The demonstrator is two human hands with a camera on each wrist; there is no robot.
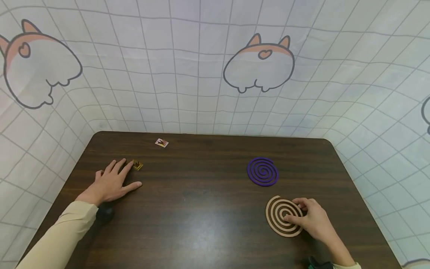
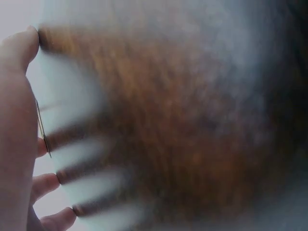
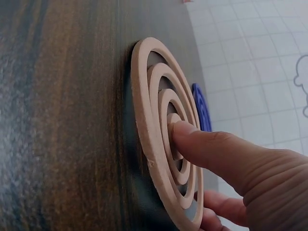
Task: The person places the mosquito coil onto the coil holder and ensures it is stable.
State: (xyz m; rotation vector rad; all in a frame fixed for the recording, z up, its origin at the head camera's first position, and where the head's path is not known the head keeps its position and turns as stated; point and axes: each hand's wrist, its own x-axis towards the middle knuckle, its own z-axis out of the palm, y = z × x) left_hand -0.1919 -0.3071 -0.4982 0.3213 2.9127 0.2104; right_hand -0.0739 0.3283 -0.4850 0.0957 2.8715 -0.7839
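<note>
My left hand (image 1: 109,183) lies spread on the table at the left, palm down, its index fingertip touching a small, thin gold square piece (image 1: 137,165) with a dark emblem. From the left wrist, that piece (image 2: 43,127) appears edge-on as a thin line beside the index finger. At the right, my right hand (image 1: 314,218) pinches a beige mosquito coil (image 1: 281,209). The thumb presses near the coil's centre, while the other fingers reach round its right edge. In the right wrist view the coil (image 3: 144,110) stands slightly off the table, with a dark shadow beneath.
A purple mosquito coil (image 1: 263,172) lies flat just behind the beige one. Near the back edge sits a small pink-and-white card (image 1: 162,142). White grid-patterned cloth (image 1: 188,74) surrounds the dark wooden table (image 1: 188,224) at the back and sides.
</note>
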